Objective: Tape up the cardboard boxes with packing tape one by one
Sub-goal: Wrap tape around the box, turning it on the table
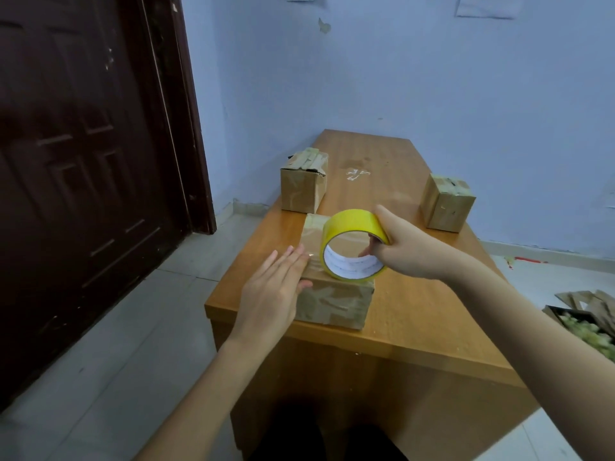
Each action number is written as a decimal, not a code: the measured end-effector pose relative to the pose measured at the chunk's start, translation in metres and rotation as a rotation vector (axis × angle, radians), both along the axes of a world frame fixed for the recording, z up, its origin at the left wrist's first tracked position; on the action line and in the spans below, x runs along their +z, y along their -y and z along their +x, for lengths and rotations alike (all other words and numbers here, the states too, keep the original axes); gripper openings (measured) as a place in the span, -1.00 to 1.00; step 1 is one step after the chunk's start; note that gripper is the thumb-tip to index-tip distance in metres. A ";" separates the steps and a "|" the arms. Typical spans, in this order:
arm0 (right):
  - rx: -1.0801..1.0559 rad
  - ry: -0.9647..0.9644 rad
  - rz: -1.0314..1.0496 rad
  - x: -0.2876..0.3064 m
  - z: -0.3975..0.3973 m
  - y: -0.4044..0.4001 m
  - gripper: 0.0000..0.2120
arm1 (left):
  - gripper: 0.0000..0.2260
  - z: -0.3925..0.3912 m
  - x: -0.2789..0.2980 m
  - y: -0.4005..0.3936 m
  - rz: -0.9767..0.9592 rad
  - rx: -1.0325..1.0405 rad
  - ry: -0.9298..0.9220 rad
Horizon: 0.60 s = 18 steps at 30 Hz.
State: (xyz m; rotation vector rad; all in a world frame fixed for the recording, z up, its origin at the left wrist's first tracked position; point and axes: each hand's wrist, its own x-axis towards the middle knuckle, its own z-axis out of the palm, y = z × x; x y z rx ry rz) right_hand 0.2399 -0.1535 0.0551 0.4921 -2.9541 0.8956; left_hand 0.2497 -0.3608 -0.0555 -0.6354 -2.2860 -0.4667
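Note:
A cardboard box [334, 306] lies near the front edge of the wooden table [432, 314], its top and front wrapped in clear tape. My left hand [273, 291] lies flat with straight fingers on the box's left top edge, pressing the tape down. My right hand [406, 251] grips a yellow roll of packing tape [349, 227], thumb over the outside and fingers through the core. The roll stands on edge on the box top. A short strip of tape runs from the roll to my left fingertips.
Two more taped cardboard boxes stand farther back: one at the left edge [303, 186] and one at the right edge [447, 202]. A dark door [83, 161] is to the left. A carton with packing scraps [585, 321] sits on the floor at right.

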 end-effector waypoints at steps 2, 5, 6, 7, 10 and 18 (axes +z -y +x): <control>-0.014 0.003 0.036 0.004 0.002 -0.007 -0.84 | -0.66 -0.001 0.000 0.001 0.010 -0.007 0.010; -0.050 -0.028 0.169 0.006 0.007 -0.017 -0.78 | -0.67 -0.001 0.002 -0.001 0.021 -0.009 0.034; -0.074 -0.039 0.212 0.005 0.009 -0.017 -0.78 | -0.68 -0.001 0.003 -0.001 0.022 -0.010 0.047; -0.096 -0.049 0.249 0.004 0.010 -0.016 -0.79 | -0.68 0.000 0.004 -0.001 0.020 -0.010 0.065; -0.113 -0.064 0.347 0.005 0.010 -0.011 -0.85 | -0.65 0.001 0.011 0.002 0.003 -0.028 0.128; -0.115 -0.077 0.470 0.017 0.012 0.000 -0.85 | -0.40 0.005 0.019 -0.018 -0.132 -0.090 0.103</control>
